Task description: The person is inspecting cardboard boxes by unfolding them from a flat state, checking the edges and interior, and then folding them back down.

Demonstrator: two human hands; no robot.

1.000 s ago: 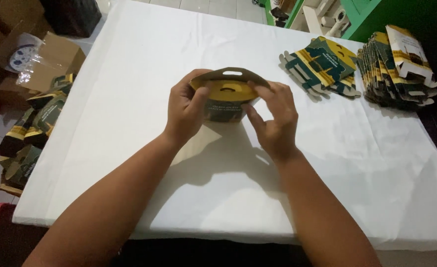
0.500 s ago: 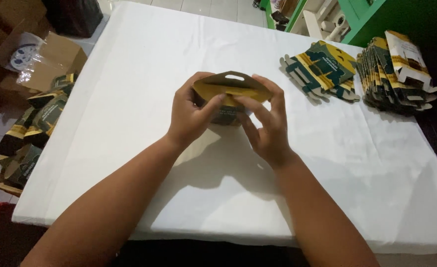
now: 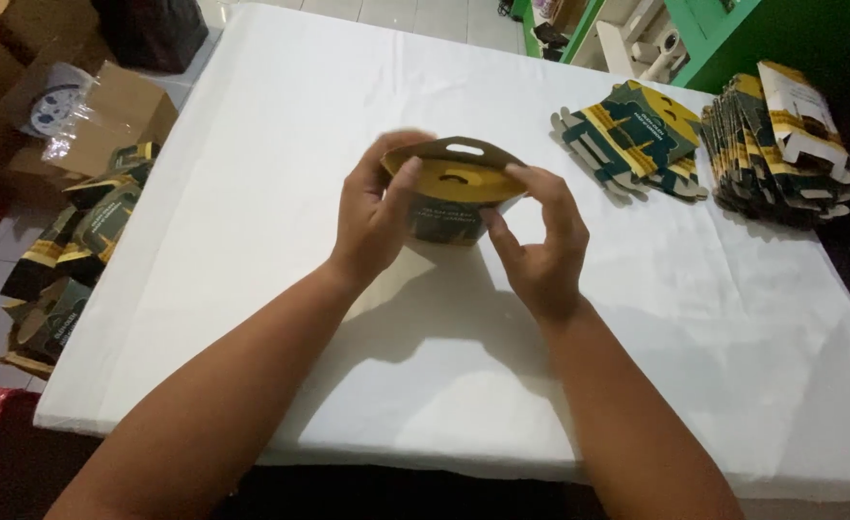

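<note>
A small dark green and yellow cardboard box (image 3: 452, 197) with a curved handle flap and a slot hangs above the white table (image 3: 281, 125). My left hand (image 3: 372, 217) grips its left side, thumb pressed on the yellow top flap. On the right side my right hand (image 3: 539, 246) holds the box, fingers curled over the flap's edge and thumb under it. The lower part of the box is hidden behind my fingers.
Flat unfolded boxes lie fanned at the back right (image 3: 637, 140), with a thicker stack (image 3: 781, 144) beside them near the table's right edge. Folded boxes pile on the floor at left (image 3: 69, 250), beside brown cartons (image 3: 98, 116). Green shelving (image 3: 733, 39) stands behind.
The top flap has been pressed down flatter over the box. My right hand's fingers have shifted along the flap's right edge; the box stays at about the same spot.
</note>
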